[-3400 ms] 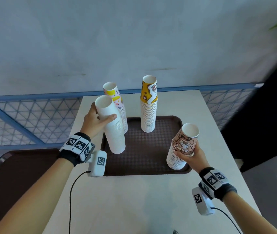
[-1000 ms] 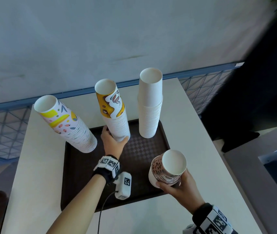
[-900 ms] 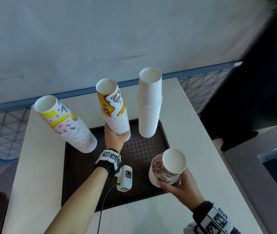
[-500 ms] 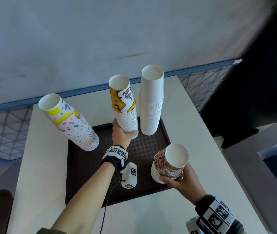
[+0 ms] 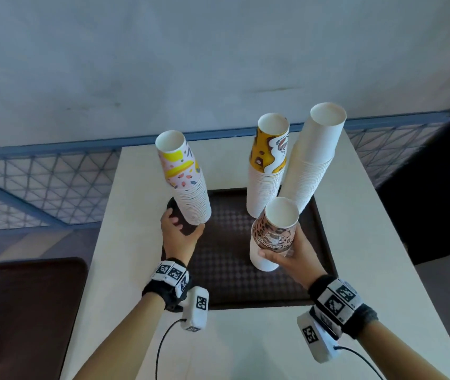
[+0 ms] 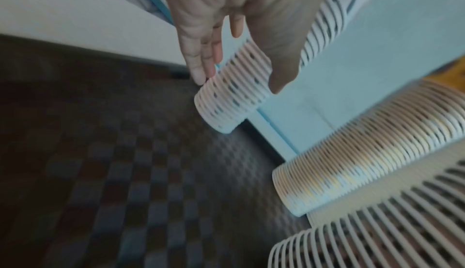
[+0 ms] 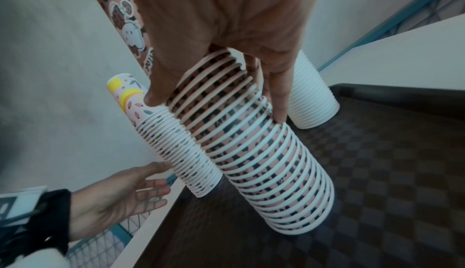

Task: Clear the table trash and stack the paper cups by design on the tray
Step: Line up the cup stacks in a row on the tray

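- While the right hand (image 5: 286,250) wraps thumb and fingers around the leopard-print stack (image 5: 274,234), that stack stands on the tray (image 5: 218,270), near its front right; the grip looks meant to steady it or nudge it into line.
- Right wrist view: thumb on one side, fingers (image 7: 279,97) down the other side, clamped mid-height on the printed cups.
- Left hand (image 5: 180,234) is spread, fingers relaxed and straight-ish, cupped at the base of the pastel yellow-pink stack (image 5: 188,182); not gripping it.
- Left wrist view is blurred, but fingertips (image 6: 201,69) seem to touch or nearly touch the stack's lower rims; can't tell firm contact.
- Pastel stack sits at the tray's far-left corner and leans; the open palm is probably there to catch it or push it upright.
- Yellow cartoon stack (image 5: 267,165) and plain white stack (image 5: 311,160) stand at the tray's far right, just beside each other, the white one leaning.
- Four stacks, one design each, all on the tray: sorting looks about done, only squaring up left.
- Tray lies on a white table (image 5: 245,346); no loose trash visible on it.
- Second dark tray (image 5: 26,311) at far left, off the table; blue mesh railing (image 5: 40,187) behind.
- Risk: tall leaning stacks tip easily if bumped.
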The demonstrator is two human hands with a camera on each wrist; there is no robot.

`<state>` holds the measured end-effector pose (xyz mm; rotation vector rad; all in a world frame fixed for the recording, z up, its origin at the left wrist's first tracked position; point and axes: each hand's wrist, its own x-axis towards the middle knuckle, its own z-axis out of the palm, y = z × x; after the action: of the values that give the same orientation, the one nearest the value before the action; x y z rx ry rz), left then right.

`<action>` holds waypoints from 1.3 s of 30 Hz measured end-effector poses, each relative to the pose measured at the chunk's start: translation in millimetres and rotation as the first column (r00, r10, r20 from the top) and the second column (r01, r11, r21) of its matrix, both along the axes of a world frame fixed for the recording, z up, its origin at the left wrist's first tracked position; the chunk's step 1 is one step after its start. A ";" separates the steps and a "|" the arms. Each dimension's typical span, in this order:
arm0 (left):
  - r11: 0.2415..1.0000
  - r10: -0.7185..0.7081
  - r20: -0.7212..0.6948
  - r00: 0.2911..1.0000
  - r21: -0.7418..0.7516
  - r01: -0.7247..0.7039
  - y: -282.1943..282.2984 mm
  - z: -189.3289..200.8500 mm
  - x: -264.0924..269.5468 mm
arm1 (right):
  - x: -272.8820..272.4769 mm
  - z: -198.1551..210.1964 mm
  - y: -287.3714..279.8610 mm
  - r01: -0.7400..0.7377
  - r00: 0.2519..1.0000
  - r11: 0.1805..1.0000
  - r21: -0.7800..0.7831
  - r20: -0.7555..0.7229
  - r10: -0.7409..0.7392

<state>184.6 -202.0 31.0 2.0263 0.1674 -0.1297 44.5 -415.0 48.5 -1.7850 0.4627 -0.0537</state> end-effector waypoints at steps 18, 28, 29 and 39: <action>0.881 -0.473 0.008 0.881 0.026 0.473 -38.0 24.2 61.8 | 19.9 6.1 36.9 -0.042 0.999 0.999 -0.010 -0.004 0.042; 0.849 -0.526 -0.102 0.844 -0.003 0.529 -9.3 18.3 14.2 | 25.9 7.6 52.1 -0.037 0.999 0.999 0.031 0.004 0.037; 0.821 -0.568 -0.117 0.815 -0.009 0.571 -0.1 14.8 -0.1 | 28.5 7.9 56.7 -0.055 0.999 0.998 0.029 0.000 0.055; 0.938 -0.318 -0.005 0.948 -0.148 0.314 26.3 -3.5 -39.6 | 60.1 11.2 118.8 -0.278 0.960 0.958 -0.070 -0.060 0.274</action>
<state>145.0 -175.8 27.5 1.8927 -0.1494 -0.3640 104.6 -296.2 59.7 -1.9160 0.2456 0.1707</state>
